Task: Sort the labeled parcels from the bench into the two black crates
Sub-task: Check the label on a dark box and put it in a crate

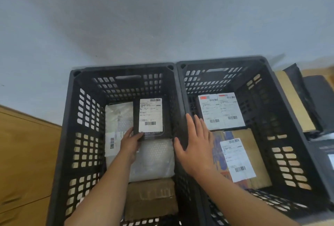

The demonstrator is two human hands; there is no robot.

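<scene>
A pale grey surface [126, 17] fills the upper view; tan wooden boards [23, 153], seamed, lie lower left.

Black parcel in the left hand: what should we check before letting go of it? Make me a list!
1. Left hand grips the black parcel at its near corner: ok.
2. Parcel is inside the left crate: ok.
3. Its label faces up: ok.
4. Bubble-wrap parcel lies below to land on: ok.
5. Right hand is open, holding nothing, clear of the parcel: ok.
6. This crate matches the label: cannot tell, print too small.
</scene>
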